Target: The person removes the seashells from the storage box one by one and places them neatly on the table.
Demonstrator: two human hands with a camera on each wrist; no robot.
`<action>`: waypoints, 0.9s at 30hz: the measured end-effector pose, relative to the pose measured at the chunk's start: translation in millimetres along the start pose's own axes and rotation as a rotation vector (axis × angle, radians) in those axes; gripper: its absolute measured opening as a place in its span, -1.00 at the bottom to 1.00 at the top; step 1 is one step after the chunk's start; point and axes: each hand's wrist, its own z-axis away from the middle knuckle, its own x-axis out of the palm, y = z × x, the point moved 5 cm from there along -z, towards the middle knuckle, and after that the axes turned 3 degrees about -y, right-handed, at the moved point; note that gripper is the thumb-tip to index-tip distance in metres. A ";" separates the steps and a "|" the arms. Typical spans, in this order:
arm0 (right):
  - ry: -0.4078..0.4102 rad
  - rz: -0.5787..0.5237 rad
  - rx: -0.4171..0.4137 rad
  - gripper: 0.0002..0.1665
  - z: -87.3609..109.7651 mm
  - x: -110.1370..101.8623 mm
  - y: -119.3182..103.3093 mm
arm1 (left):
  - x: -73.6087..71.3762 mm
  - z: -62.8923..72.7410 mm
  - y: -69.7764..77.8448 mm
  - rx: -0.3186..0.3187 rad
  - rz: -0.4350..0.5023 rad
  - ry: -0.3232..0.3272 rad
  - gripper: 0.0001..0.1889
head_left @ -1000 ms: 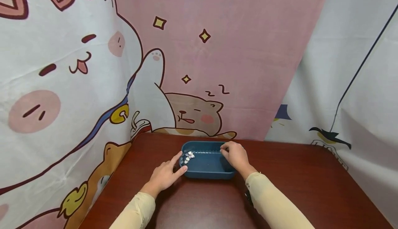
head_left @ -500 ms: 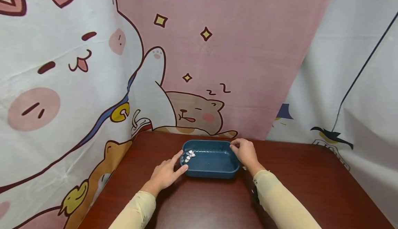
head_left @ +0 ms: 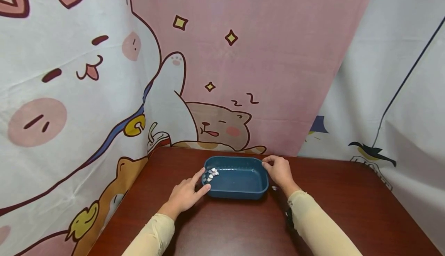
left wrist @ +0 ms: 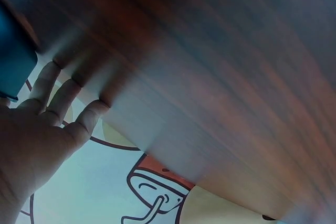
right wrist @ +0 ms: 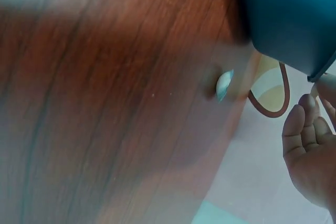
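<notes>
A blue rectangular tray (head_left: 236, 195) stands on the table; several small white wrapped pieces (head_left: 210, 177) lie together at its left end. My left hand (head_left: 184, 195) is spread at that end, index fingertip and thumb tip right at the rim. In the left wrist view its other fingers (left wrist: 63, 98) are extended beside the tray. At the tray's far right corner is my right hand (head_left: 279, 172), thumb and index tips close together and overlapping the rim; I cannot tell whether something small is between them. Below that hand, one small white wrapped piece (right wrist: 224, 85) lies on the table.
The dark reddish wooden table (head_left: 222, 229) reaches back to a cartoon-printed cloth (head_left: 278, 74) that hangs behind it and along its left and right sides.
My right hand has moved from inside the tray to its far right corner, uncovering the small white piece on the table. The left hand stays at the left rim.
</notes>
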 end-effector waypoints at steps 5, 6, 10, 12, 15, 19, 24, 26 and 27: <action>-0.020 0.011 0.023 -0.82 -0.1 -4.2 6.5 | -0.6 0.0 0.7 0.002 0.000 0.005 -0.14; -0.030 0.021 0.032 -0.83 0.0 -3.9 9.0 | -0.6 0.0 0.7 0.001 -0.001 0.004 -0.14; -0.109 0.064 0.051 -0.88 1.5 4.2 20.0 | -0.1 0.4 0.7 -0.001 -0.004 0.001 -0.13; -0.163 0.103 0.013 -0.88 2.5 11.2 23.2 | -0.1 0.6 0.8 0.000 -0.004 0.002 -0.13; -0.228 0.147 -0.058 -0.82 4.9 22.6 26.4 | 0.1 0.6 1.3 -0.003 -0.002 -0.003 -0.14; -0.249 0.179 -0.108 -0.74 7.9 30.4 27.0 | 0.0 0.9 2.3 -0.004 0.001 -0.006 -0.15; -0.238 0.205 -0.110 -0.67 8.1 32.0 25.7 | -1.4 1.6 3.7 -0.011 0.002 0.002 -0.14; -0.236 0.214 -0.105 -0.63 8.1 32.3 25.4 | -1.5 1.9 4.1 -0.014 0.007 0.000 -0.14; -0.237 0.216 -0.101 -0.61 8.2 32.7 25.5 | -1.6 2.0 4.2 -0.014 0.008 -0.004 -0.13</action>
